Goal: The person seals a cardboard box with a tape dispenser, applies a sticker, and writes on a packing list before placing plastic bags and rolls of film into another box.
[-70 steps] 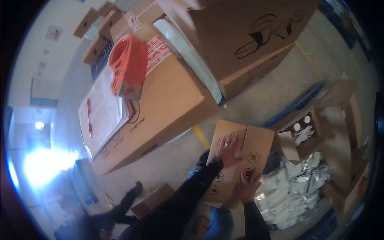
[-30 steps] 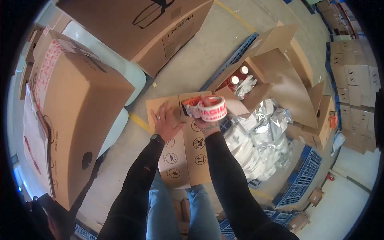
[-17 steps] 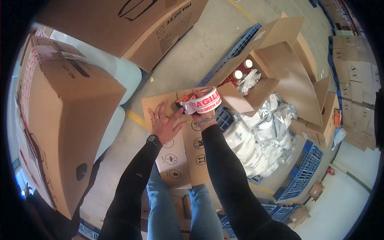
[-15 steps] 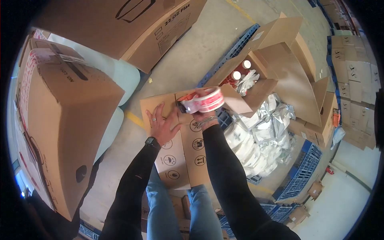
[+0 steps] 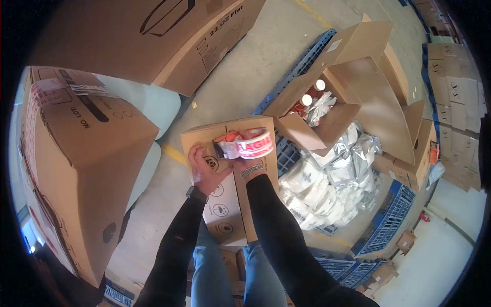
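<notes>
One large carton [image 5: 102,153], lettered "NO.LOT" and banded with red-and-white tape along its far edge, fills the left side of the frame. Just beside it, pale plastic containers [image 5: 162,105] show, and across the upper left stands a bigger box [image 5: 176,61] printed "22 OZ Flat".

Near the middle of the frame, a smaller cardboard box [image 5: 230,204] with round and square handling symbols sits above the person's jeans [image 5: 207,266]. The left hand [image 5: 208,174], a black watch [image 5: 195,193] at its wrist, lies on the left part of the box top, its thumb apart from its bent fingers and nothing visible in its grasp. Right of it, over the upper part of the same box, is an orange tape dispenser [image 5: 226,137] with a roll of red-and-white "FRAGILE" tape [image 5: 257,147]. The right hand [image 5: 245,165] is closed around the dispenser, partly hidden behind the roll; bracelets [image 5: 253,170] circle that wrist.

Right of centre, silver and white pouches [image 5: 312,187] lie heaped beneath an open carton [image 5: 345,120] that contains two white-capped bottles [image 5: 306,100] and crumpled silvery packets [image 5: 322,107]. Stacked cartons [image 5: 454,105] line the far right edge.
</notes>
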